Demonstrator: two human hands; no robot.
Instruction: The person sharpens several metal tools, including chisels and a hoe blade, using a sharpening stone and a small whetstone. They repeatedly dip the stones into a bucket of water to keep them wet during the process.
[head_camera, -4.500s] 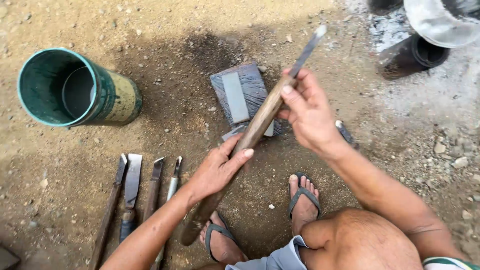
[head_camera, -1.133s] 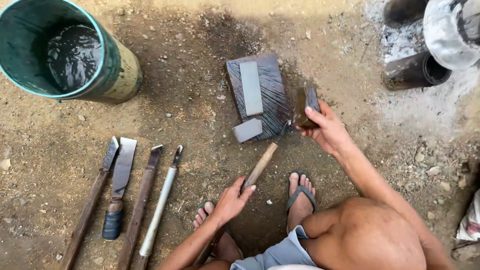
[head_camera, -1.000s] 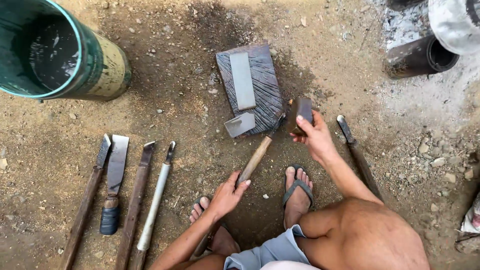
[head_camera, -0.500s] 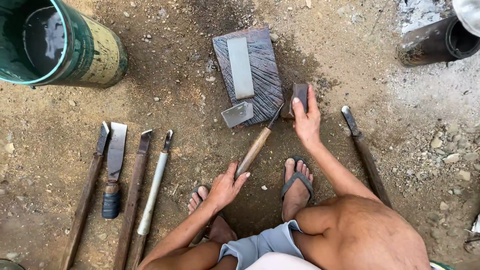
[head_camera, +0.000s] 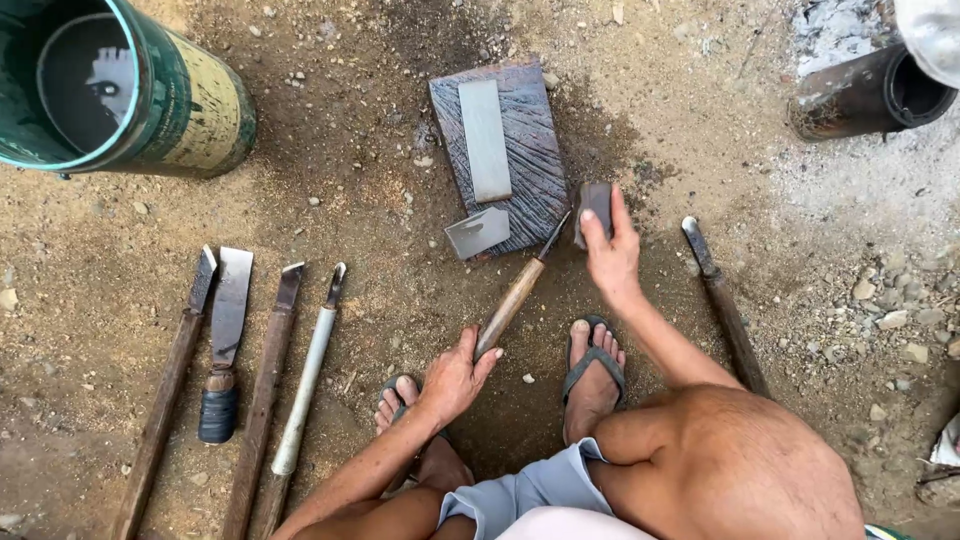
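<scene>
Dirt ground all round, with a green bucket (head_camera: 120, 90) top left and four long tools (head_camera: 235, 370) laid side by side. Left hand (head_camera: 455, 375) grips the wooden-handled chisel (head_camera: 515, 295) low down, tip reaching the sharpening board (head_camera: 520, 150). Right hand (head_camera: 610, 255) just beside it pinches a small dark stone (head_camera: 597, 203) at the board's edge.
</scene>
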